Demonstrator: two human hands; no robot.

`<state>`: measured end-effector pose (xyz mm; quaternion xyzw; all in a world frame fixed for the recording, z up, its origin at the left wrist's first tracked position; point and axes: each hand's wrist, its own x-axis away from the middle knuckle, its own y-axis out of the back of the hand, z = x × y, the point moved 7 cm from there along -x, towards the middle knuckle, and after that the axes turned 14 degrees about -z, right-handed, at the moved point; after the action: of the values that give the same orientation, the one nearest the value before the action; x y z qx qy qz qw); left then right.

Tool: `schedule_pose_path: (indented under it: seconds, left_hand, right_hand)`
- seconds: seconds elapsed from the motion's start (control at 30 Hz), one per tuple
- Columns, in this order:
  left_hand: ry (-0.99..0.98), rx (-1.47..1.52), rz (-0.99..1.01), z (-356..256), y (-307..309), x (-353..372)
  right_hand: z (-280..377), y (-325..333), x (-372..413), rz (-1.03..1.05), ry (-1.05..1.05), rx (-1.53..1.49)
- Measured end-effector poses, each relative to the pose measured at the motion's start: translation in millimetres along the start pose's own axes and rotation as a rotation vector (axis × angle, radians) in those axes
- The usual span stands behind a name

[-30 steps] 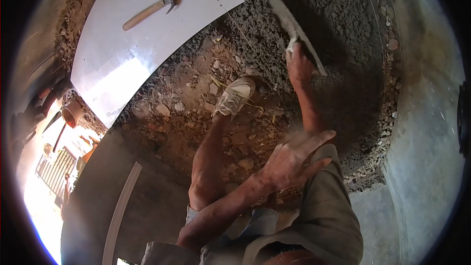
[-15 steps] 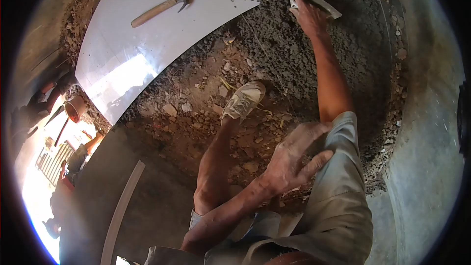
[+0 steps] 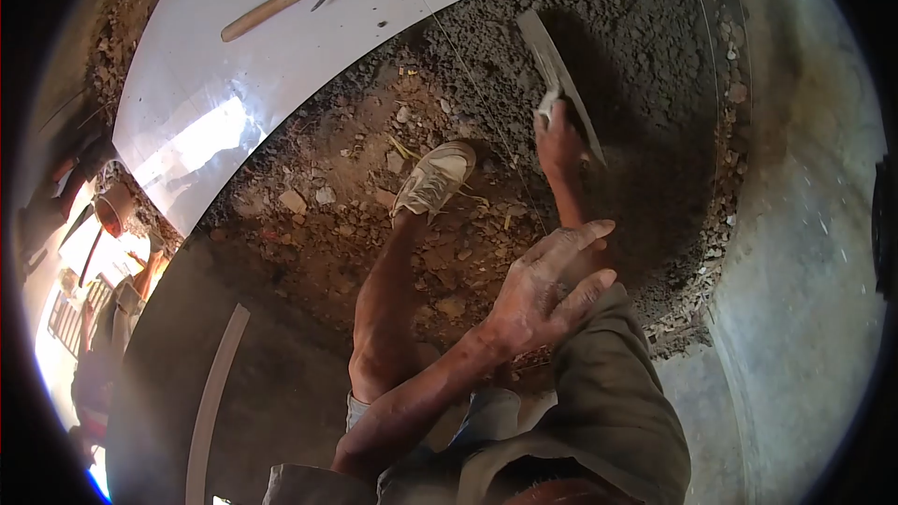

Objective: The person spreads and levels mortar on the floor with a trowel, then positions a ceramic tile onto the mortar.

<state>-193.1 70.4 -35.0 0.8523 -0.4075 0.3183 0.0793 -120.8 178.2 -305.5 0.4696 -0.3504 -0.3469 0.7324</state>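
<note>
My right hand (image 3: pixel 560 142) is closed round the handle of a long, flat-bladed plastering trowel (image 3: pixel 552 61). Its blade lies over dark, crumbly wet mortar (image 3: pixel 477 2), which spreads across the upper right of the floor. Nearer to me, my left hand (image 3: pixel 547 295) has its fingers stretched out and the thumb apart, with nothing in it. It hovers by my right knee and overlaps my right forearm in this view.
A claw hammer (image 3: pixel 276 9) lies on a large white glossy tile (image 3: pixel 220 65). A taut string (image 3: pixel 477 84) crosses the mortar. My shoe (image 3: pixel 438 176) stands on rubble (image 3: pixel 309 196). A pale strip (image 3: pixel 217 402) lies at lower left; a grey wall (image 3: pixel 804 224) rises on the right.
My right hand has drawn the trowel back towards me, away from the tile edge and onto the mortar, its blade now steeper in view. My left hand stays outstretched.
</note>
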Motion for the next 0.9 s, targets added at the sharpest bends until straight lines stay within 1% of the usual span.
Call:
schedule_pose_path:
  seconds: [0.07,0.1,0.2,0.23,0.27,0.33,0.37,0.47,0.5,0.6,0.7,0.77,0.83,0.87,0.9]
  left_hand:
    - [0.057,-0.001,0.036,5,-6,5]
    - [0.053,-0.012,0.043,9,-9,9]
    - [0.021,-0.056,0.068,15,-15,13]
    - [0.012,-0.079,0.072,15,-15,12]
    - [0.000,-0.098,0.078,13,-16,11]
    - [0.049,-0.056,0.065,12,-17,11]
    - [0.071,-0.036,0.060,11,-17,10]
    - [0.088,-0.025,0.076,9,-21,11]
    - [0.063,-0.025,0.083,9,-24,10]
    - [0.030,-0.039,0.083,9,-20,10]
    - [0.051,0.005,0.046,7,-10,8]
    - [0.068,0.049,0.045,5,-8,6]
    - [0.031,0.027,0.038,6,-8,7]
    - [0.011,0.004,0.026,7,-5,6]
    - [0.020,0.009,0.019,7,-2,5]
  right_hand:
    - [20,-7,-21,0.022,0.081,0.066]
    - [24,-6,-26,0.043,0.116,0.104]
    - [36,11,-37,-0.099,0.378,0.117]
    - [32,14,-34,-0.069,0.256,0.092]
    - [33,11,-30,-0.061,0.197,0.086]
    - [23,-2,-15,-0.041,0.071,0.091]
    - [22,-9,-13,0.006,0.048,0.102]
    - [43,-4,-38,0.084,0.212,0.139]
    - [52,-1,-47,0.106,0.290,0.196]
    - [66,20,-43,0.068,0.271,0.151]
    - [45,5,-6,-0.002,0.092,0.081]
    - [40,-28,17,0.095,0.119,0.130]
    - [43,-42,16,0.181,0.149,0.212]
    - [45,-40,11,0.136,0.182,0.202]
    - [47,-31,12,0.116,0.131,0.151]
